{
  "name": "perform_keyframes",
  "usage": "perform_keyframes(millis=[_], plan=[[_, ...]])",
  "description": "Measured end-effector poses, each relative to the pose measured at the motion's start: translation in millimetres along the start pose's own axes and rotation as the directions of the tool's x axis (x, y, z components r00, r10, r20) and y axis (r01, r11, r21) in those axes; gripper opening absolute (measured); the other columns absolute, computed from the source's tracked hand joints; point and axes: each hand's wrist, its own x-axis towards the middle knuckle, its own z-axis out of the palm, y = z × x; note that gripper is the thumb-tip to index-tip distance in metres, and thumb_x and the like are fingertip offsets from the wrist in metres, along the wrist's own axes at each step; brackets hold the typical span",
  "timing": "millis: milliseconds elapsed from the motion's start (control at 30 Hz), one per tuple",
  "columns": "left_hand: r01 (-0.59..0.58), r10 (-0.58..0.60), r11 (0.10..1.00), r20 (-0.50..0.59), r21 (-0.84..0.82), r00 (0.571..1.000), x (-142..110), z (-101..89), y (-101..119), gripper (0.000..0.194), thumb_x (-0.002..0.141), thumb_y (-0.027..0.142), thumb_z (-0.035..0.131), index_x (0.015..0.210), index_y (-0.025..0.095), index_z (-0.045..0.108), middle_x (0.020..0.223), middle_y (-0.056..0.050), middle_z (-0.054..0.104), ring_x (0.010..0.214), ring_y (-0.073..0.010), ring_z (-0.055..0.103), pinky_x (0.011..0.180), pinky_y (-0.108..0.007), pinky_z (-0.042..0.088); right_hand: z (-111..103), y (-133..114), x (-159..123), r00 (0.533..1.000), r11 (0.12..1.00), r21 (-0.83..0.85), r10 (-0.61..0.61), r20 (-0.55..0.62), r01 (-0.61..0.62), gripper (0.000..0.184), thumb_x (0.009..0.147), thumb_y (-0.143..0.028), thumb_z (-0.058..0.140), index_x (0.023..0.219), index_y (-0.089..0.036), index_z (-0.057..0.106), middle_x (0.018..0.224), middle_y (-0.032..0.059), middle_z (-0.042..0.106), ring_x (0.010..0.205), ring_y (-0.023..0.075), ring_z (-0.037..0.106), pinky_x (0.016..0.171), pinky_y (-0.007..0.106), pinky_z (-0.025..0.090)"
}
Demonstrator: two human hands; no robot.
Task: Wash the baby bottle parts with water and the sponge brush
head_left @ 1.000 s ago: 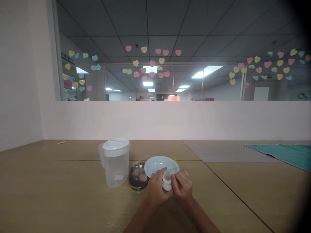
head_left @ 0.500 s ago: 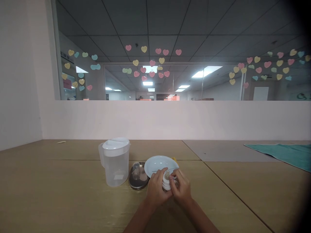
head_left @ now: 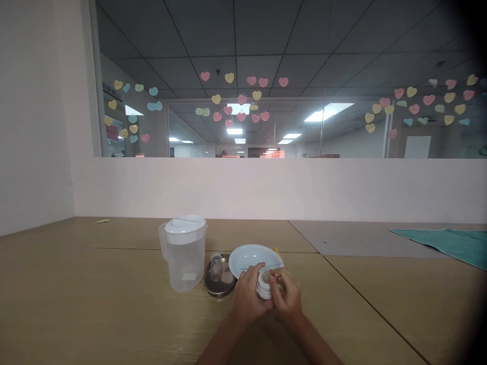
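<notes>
Between my hands stands a baby bottle's white collar with a pale teat (head_left: 265, 285) on top; my fingers hide most of what is below. My left hand (head_left: 248, 296) is wrapped round its left side. Fingers of my right hand (head_left: 287, 295) pinch at the teat from the right. Just behind is a pale blue bowl (head_left: 243, 256) with a thin stick-like thing across it. To the left, an oval metal tray (head_left: 218, 290) bears a clear dome-shaped cap (head_left: 216, 267) and a flat pinkish piece.
A clear lidded pitcher (head_left: 185, 263) stands left of the tray. Something yellow (head_left: 276, 250) shows behind the bowl. A green cloth (head_left: 449, 246) lies at the far right, and a small flat wooden piece (head_left: 102, 221) at the back left. A wall with a window rises behind the table.
My right fingers have shifted onto the teat, covering more of it. My left hand keeps its hold. The whole view has slid slightly, so things appear a little further right.
</notes>
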Motion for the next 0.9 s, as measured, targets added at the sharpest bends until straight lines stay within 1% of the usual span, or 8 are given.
perform_keyframes(millis=[100,167,300,400,567,667,733,900], plan=[[0.008,-0.008,1.000,0.006,-0.007,1.000,-1,0.2,0,0.059,0.068,0.037,0.064,0.123,0.019,0.047,0.108,-0.010,0.062,0.097,-0.0269,0.059,0.085,-0.042,0.047,1,1,-1,0.999,1.000,0.019,-0.005,0.037,0.004,0.010,0.086,-0.024,0.047,0.076,-0.022,0.048,0.071,0.0018,0.057,0.067,0.0162,0.054,0.062,0.028,0.042],[0.017,-0.016,1.000,0.011,-0.014,1.000,-1,-0.2,0,0.058,0.069,0.035,0.063,0.122,0.019,0.047,0.108,-0.010,0.062,0.098,-0.0267,0.059,0.086,-0.042,0.046,2,1,-1,0.997,0.997,0.076,0.023,0.072,-0.029,0.009,0.086,-0.027,0.048,0.078,-0.022,0.048,0.075,0.0023,0.058,0.071,0.0168,0.055,0.064,0.028,0.043],[0.044,-0.044,0.998,0.016,-0.039,0.999,0,-1.8,3,0.057,0.065,0.027,0.064,0.120,0.019,0.048,0.107,-0.009,0.061,0.097,-0.0261,0.058,0.086,-0.041,0.046,3,3,0,0.973,0.933,0.306,0.140,0.181,-0.191,0.016,0.086,-0.038,0.047,0.089,-0.022,0.046,0.085,0.0028,0.058,0.078,0.0181,0.056,0.069,0.030,0.046],[0.069,-0.067,0.994,0.035,-0.084,0.997,1,-2.6,5,0.061,0.062,0.024,0.065,0.120,0.018,0.047,0.109,-0.009,0.060,0.099,-0.0260,0.057,0.088,-0.041,0.046,3,2,1,0.953,0.884,0.386,0.178,0.245,-0.265,0.024,0.084,-0.043,0.047,0.097,-0.023,0.046,0.087,0.0023,0.056,0.081,0.0192,0.057,0.071,0.030,0.047],[0.064,-0.060,0.990,0.036,-0.125,0.998,1,-1.4,5,0.061,0.064,0.023,0.063,0.122,0.019,0.045,0.110,-0.010,0.058,0.101,-0.0257,0.056,0.089,-0.042,0.045,4,1,4,0.944,0.926,0.281,0.174,0.281,-0.254,0.031,0.080,-0.041,0.056,0.104,-0.022,0.047,0.094,0.0028,0.056,0.087,0.0191,0.056,0.077,0.031,0.046],[0.050,-0.048,0.992,0.019,-0.118,0.999,0,0.8,3,0.060,0.066,0.021,0.061,0.123,0.018,0.044,0.110,-0.010,0.058,0.101,-0.0254,0.056,0.089,-0.041,0.045,6,2,6,0.948,0.963,0.178,0.146,0.283,-0.201,0.022,0.080,-0.038,0.058,0.095,-0.022,0.052,0.087,0.0009,0.054,0.081,0.0174,0.055,0.072,0.029,0.045],[0.042,-0.040,0.993,0.017,-0.113,0.999,-1,2.1,2,0.061,0.065,0.021,0.062,0.124,0.018,0.043,0.109,-0.010,0.058,0.101,-0.0253,0.056,0.089,-0.041,0.045,5,4,6,0.958,0.974,0.150,0.126,0.259,-0.169,0.017,0.083,-0.038,0.054,0.087,-0.021,0.053,0.081,0.0000,0.053,0.076,0.0164,0.053,0.068,0.028,0.044],[0.047,-0.047,0.994,0.001,-0.103,0.999,0,1.4,3,0.061,0.066,0.024,0.064,0.123,0.019,0.044,0.105,-0.008,0.059,0.098,-0.0246,0.057,0.087,-0.041,0.046,-2,11,4,0.986,0.992,0.081,0.082,0.146,-0.094,0.017,0.088,-0.034,0.046,0.081,-0.020,0.053,0.071,-0.0004,0.050,0.068,0.0157,0.048,0.064,0.030,0.039]])
